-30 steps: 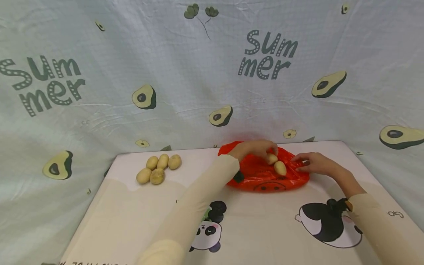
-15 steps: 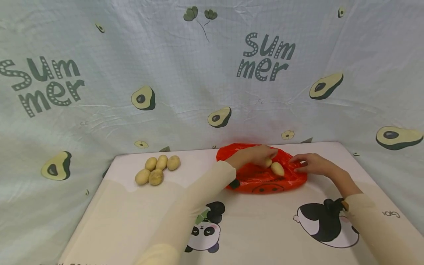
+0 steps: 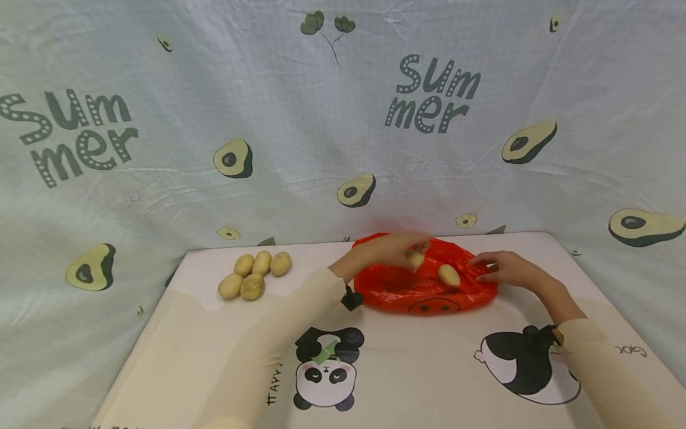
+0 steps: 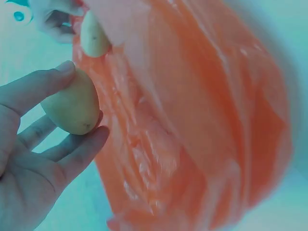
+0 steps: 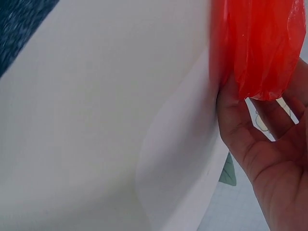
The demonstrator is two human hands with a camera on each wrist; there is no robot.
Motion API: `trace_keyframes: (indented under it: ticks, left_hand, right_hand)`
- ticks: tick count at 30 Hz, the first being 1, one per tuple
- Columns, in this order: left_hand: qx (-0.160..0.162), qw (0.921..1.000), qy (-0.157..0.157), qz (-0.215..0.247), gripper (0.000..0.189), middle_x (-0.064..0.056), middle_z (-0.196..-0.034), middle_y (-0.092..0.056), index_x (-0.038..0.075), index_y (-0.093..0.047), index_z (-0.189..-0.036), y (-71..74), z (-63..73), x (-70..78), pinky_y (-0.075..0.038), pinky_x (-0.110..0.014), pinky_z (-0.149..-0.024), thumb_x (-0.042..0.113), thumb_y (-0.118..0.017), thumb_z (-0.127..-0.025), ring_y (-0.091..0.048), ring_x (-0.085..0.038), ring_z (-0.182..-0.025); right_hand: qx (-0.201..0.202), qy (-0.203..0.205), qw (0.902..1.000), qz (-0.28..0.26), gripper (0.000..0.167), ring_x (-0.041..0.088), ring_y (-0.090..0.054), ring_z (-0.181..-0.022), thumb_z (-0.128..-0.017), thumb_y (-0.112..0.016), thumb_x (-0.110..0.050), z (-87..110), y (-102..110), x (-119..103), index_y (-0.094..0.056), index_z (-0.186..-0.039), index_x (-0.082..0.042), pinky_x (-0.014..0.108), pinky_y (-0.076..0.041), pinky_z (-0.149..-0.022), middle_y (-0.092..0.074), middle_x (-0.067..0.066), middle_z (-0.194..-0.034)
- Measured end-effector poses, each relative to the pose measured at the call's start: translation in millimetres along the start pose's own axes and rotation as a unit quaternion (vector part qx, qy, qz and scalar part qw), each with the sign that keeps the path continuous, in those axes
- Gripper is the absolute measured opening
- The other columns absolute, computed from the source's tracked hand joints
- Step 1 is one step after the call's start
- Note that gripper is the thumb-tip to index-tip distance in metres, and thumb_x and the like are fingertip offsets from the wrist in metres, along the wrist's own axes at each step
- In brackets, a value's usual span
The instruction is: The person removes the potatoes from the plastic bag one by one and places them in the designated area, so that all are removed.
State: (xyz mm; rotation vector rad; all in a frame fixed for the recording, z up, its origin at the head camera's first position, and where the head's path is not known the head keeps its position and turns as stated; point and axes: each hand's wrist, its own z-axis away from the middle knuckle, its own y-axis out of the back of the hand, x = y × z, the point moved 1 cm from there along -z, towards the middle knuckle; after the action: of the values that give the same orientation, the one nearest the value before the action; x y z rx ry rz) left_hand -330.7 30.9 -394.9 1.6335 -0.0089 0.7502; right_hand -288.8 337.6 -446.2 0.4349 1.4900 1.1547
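Observation:
A red plastic bag [image 3: 396, 289] lies spread on the table, with a smiling face printed on its front. My left hand [image 3: 388, 250] holds a yellow potato [image 4: 74, 106] over the bag, pinched between thumb and fingertips in the left wrist view. Another potato [image 3: 449, 275] rests on the red plastic to the right of that hand. At the bag's right end, my right hand [image 3: 511, 268] grips the edge of the plastic; the right wrist view has the thumb [image 5: 233, 108] on one side and fingers behind.
On the left of the white table [image 3: 214, 351], several potatoes [image 3: 252, 287] sit in a close group. A hanging cloth [image 3: 289, 119] printed with avocados rises right behind the table's back edge. Cartoon animals decorate the tabletop.
My left hand has moved left across the bag, taking the potato with it away from the other one. The right hand has stayed at the bag's right edge.

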Motion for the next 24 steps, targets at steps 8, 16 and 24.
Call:
trace_keyframes:
  ticks: [8, 16, 24]
  left_hand:
    - [0.043, 0.9989, 0.009, 0.015, 0.027, 0.0, -0.11, -0.065, 0.011, -0.066, -0.113, 8.7, 41.0, 3.4, -0.045, -0.022, -0.092, 0.011, -0.079, -0.09, -0.055, -0.015, -0.103]
    - [0.075, 0.996, 0.012, 0.047, 0.03, 0.002, -0.126, -0.069, 0.016, -0.073, -0.125, 5.5, 76.3, 2.3, -0.048, -0.023, -0.09, 0.017, -0.072, -0.095, -0.057, -0.013, -0.114]
    - [0.111, 0.9906, -0.013, 0.08, 0.033, -0.001, -0.122, -0.07, 0.014, -0.075, -0.121, 7.8, 100.0, 3.1, -0.049, -0.024, -0.089, 0.011, -0.078, -0.089, -0.059, -0.014, -0.111]
  right_hand:
    - [0.0, -0.007, 1.0, 0.003, 0.04, 0.046, -0.057, -0.117, -0.091, -0.075, -0.016, 2.2, -1.4, -4.1, -0.067, -0.128, -0.003, 0.054, -0.056, -0.092, -0.062, 0.027, -0.13]
    - [0.005, -0.004, 1.0, 0.007, 0.04, 0.046, -0.058, -0.115, -0.09, -0.075, -0.016, 4.0, 0.7, -4.4, -0.067, -0.127, -0.002, 0.053, -0.056, -0.091, -0.063, 0.027, -0.128]
    - [-0.002, 0.001, 1.0, 0.006, 0.039, 0.045, -0.058, -0.115, -0.09, -0.075, -0.016, 2.7, -0.3, -6.9, -0.067, -0.127, -0.003, 0.054, -0.056, -0.092, -0.063, 0.026, -0.128]
